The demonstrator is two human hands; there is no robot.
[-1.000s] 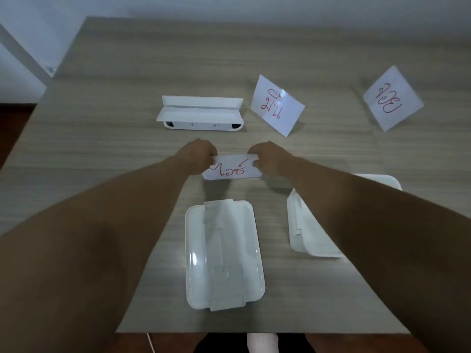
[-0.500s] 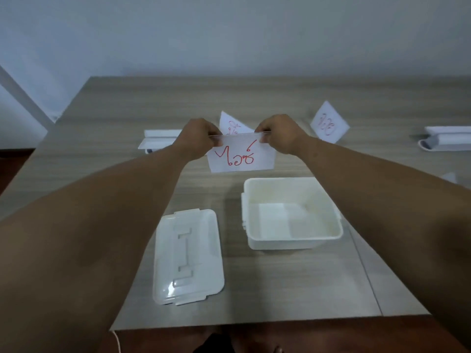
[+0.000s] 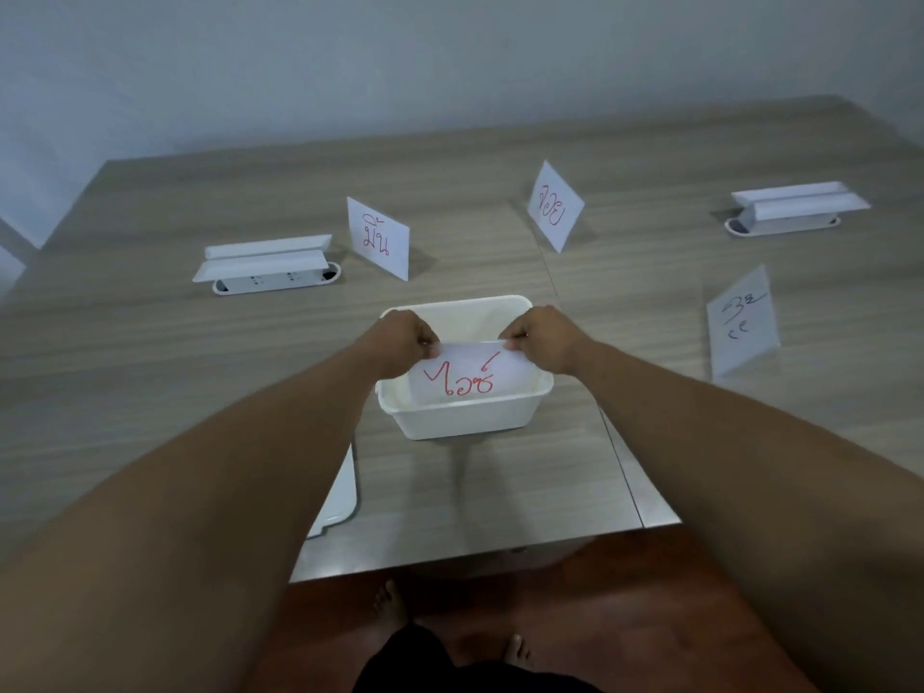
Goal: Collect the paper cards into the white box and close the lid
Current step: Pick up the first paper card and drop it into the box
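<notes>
A white paper card with red writing is pinched at its top corners by my left hand and my right hand. Its lower part sits inside the open white box at the table's middle. The box's white lid lies to the left, mostly hidden under my left forearm. Three more cards stand on the table: one with red writing behind the box, one at the back right, and one at the right with its writing showing through.
Two white pop-up socket units stand open on the wooden table, one at the back left and one at the far right. The table's front edge is close to me, and my bare feet show on the floor below.
Both hands have brought the card from above the table down into the white box. The view has shifted, showing the right card and right socket unit.
</notes>
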